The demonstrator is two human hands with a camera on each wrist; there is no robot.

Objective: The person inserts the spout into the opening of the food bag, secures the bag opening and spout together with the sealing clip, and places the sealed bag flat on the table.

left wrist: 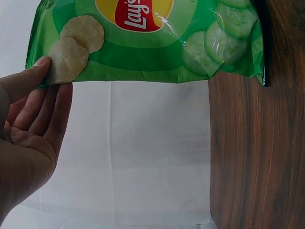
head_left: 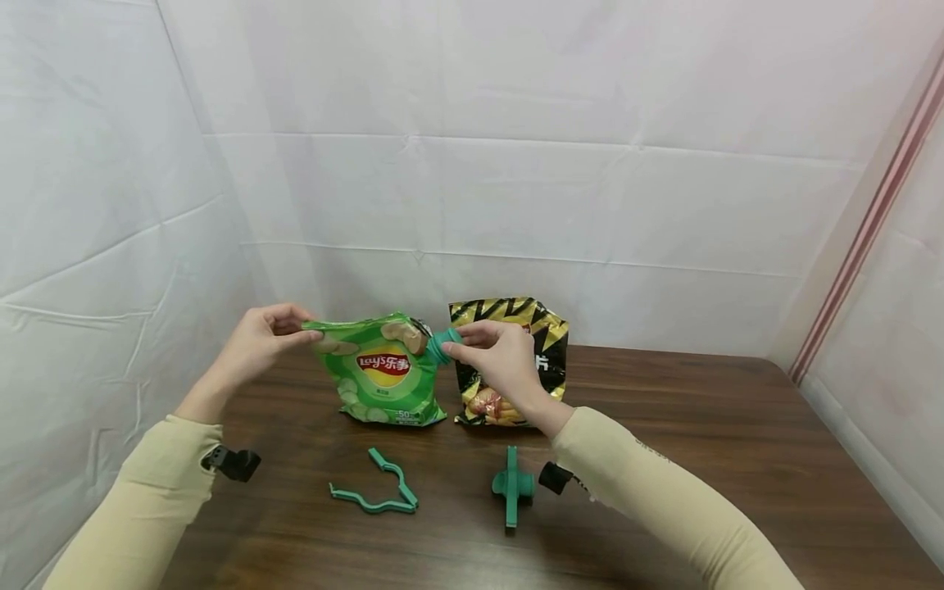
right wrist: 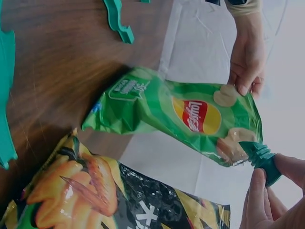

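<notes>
A green Lay's chip bag (head_left: 379, 392) stands on the table, its top raised. My left hand (head_left: 254, 348) pinches the bag's upper left corner between thumb and fingers, which the left wrist view shows close up. At the opposite top corner, my right hand (head_left: 509, 360) pinches a teal ribbed spout piece (right wrist: 267, 164) by its round end. The spout's pointed tip lies against the bag corner; whether it is inside cannot be told. In front of the bag lies a teal hinged clip (head_left: 374, 506), spread apart. To its right is a teal bar clip with a round spout (head_left: 511, 487).
A black and yellow chip bag (head_left: 549, 336) stands just right of the green one, partly behind my right hand. White cloth walls (head_left: 516, 197) close off the back and sides of the brown wooden table (head_left: 686, 442).
</notes>
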